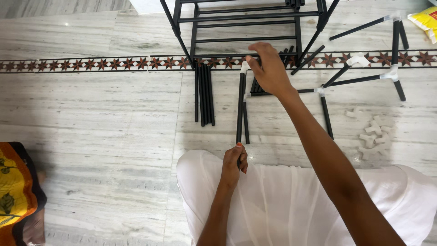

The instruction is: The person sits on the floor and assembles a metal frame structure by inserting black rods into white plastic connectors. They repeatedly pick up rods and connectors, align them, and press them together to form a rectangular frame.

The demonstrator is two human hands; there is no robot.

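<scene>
The floor (100,118) is pale grey-veined marble, crossed near the top of the frame by a narrow border strip (91,64) of dark red stars. At centre, a black tube (240,107) runs up and down the frame. The left hand (234,161), at lower centre, is closed in a fist around the tube's near end, just above the white cloth (273,205) that covers the person's lap. The right hand (268,68), at upper centre, has its fingers curled over the tube's far end and pinches the white plastic connector (245,67) fitted there. A second, shorter black tube (246,123) lies just beside the held one. To the left of it, a bundle of black tubes (204,95) lies flat on the floor. At the top centre stands a partly built black rack frame (246,27), close behind the right hand. To the right lie joined tubes with white corner pieces (359,75), and below them a small heap of loose white connectors (373,136). A yellow packet (425,20) shows at the upper right corner, and yellow and black patterned fabric (13,187) at the lower left edge.
</scene>
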